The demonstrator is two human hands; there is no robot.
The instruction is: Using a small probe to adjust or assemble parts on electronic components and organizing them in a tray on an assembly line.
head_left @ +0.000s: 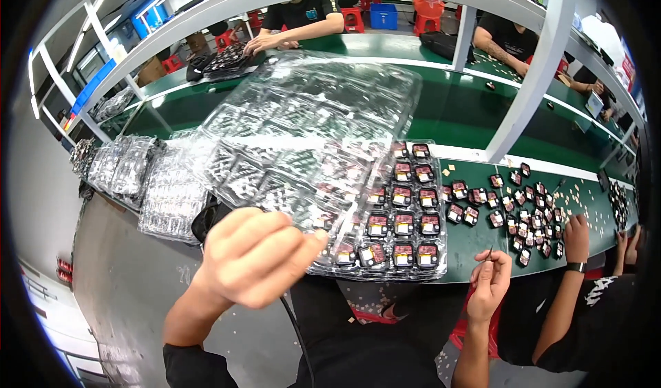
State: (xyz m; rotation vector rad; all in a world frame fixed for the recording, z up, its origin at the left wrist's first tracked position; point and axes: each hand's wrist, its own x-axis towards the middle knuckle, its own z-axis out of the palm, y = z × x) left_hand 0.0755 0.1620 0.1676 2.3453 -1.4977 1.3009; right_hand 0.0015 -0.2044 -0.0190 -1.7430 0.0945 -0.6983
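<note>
My left hand [255, 257] is closed, thumb against curled fingers, at the near edge of a clear plastic blister tray [337, 102]. This tray is tilted up and blurred, and covers part of what lies behind it. Below it, another clear tray [432, 272] lies on the bench with rows of small black cases with red-and-white faces [403, 224] in its pockets. Just right of that tray, my right hand [490, 281] pinches a thin dark pointed tool [489, 255], perhaps tweezers, with its tip upward.
Stacks of clear trays [175, 198] stand at the left. Loose black cases [530, 223] and small pale chips [578, 195] lie on the green bench [468, 269] at the right, beside a co-worker's hand [577, 240]. A white metal post [530, 78] rises behind. Other people sit across the bench.
</note>
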